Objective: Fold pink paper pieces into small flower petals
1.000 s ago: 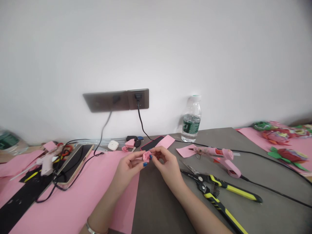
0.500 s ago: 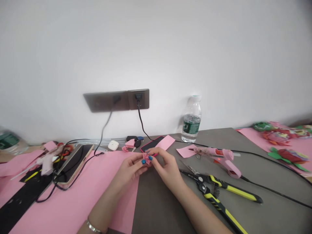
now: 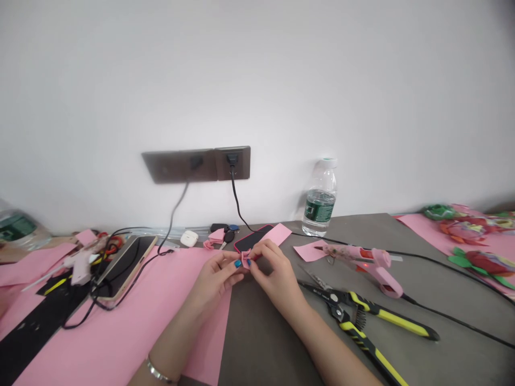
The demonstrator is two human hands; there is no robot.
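Observation:
Between my hands is a small folded piece of pink paper (image 3: 245, 260), held just above the table's grey surface. My left hand (image 3: 219, 276) pinches its left side between thumb and fingers. On the other side, my right hand (image 3: 276, 273) grips it with thumb and forefinger. Behind my fingers lies a dark phone with a red edge (image 3: 251, 239), partly covered by a pink paper strip (image 3: 277, 235). A large pink sheet (image 3: 161, 316) spreads under my left forearm.
On the right lie a pink glue gun (image 3: 362, 258), yellow-black pliers (image 3: 354, 308) and a pink paper square (image 3: 309, 251). A water bottle (image 3: 319, 201) stands by the wall. Paper flowers (image 3: 483, 262) rest far right. Left are a phone (image 3: 126, 268), cables and an earbud case (image 3: 189, 238).
The folded pink paper has turned or opened in my fingers, now showing a squarer, cup-like shape. My right fingers have curled in closer. The view has shifted slightly.

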